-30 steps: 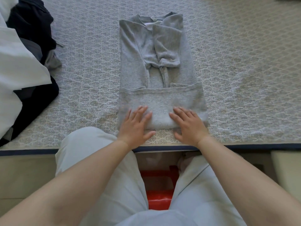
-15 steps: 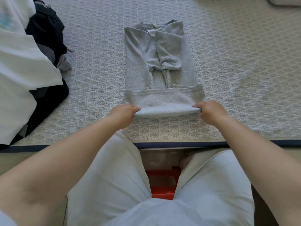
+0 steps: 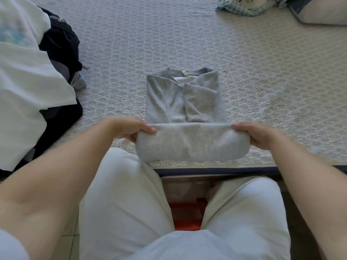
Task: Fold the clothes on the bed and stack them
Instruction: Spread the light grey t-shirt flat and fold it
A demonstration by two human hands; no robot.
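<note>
A grey long-sleeved top (image 3: 184,102) lies on the patterned bed cover (image 3: 262,81), collar away from me, sleeves folded in over its front. Its near end is doubled over and lifted off the bed as a thick fold. My left hand (image 3: 131,128) grips the fold's left end and my right hand (image 3: 253,133) grips its right end. The fold hangs between them above the bed's near edge.
A heap of white (image 3: 24,87) and black (image 3: 60,45) clothes lies at the left of the bed. Crumpled light blue fabric (image 3: 247,5) and a pillow (image 3: 323,14) sit at the far right. The bed's dark edge (image 3: 216,170) runs in front of my knees, a red object (image 3: 187,216) on the floor below.
My hands went from pressing flat on the folded hem to gripping its two ends, then raised the doubled end off the bed and carried it toward the collar.
</note>
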